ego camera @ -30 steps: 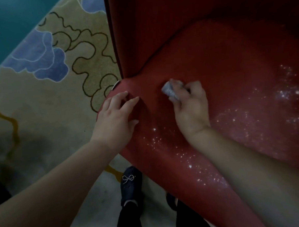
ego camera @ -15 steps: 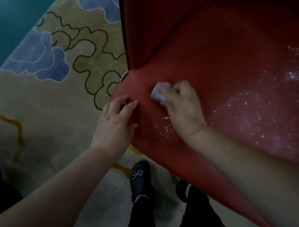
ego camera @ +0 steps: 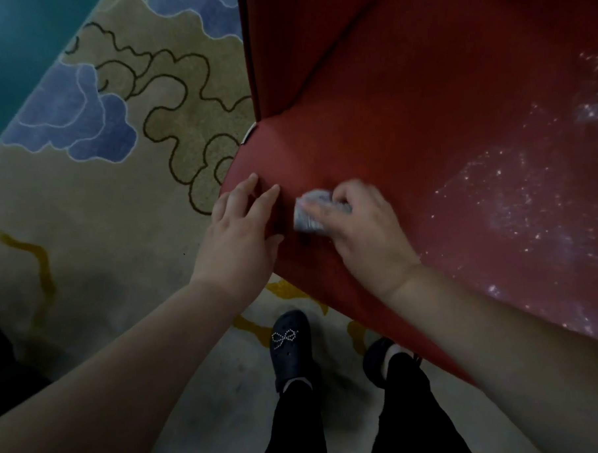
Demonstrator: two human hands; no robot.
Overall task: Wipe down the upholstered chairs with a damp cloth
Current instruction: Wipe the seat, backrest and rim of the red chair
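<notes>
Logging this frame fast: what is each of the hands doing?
Left hand: open, fingers resting on the red chair seat.
Right hand: grips the cloth against the seat.

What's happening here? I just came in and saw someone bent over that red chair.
A person is wiping the red chair seat with a small pale cloth. The right hand grips the cloth and presses it on the seat near its front left corner, blurred by motion. The left hand rests on that corner's edge with fingers straight. Shiny specks show on the seat's right side. The person stands on a patterned rug in dark shoes.
</notes>
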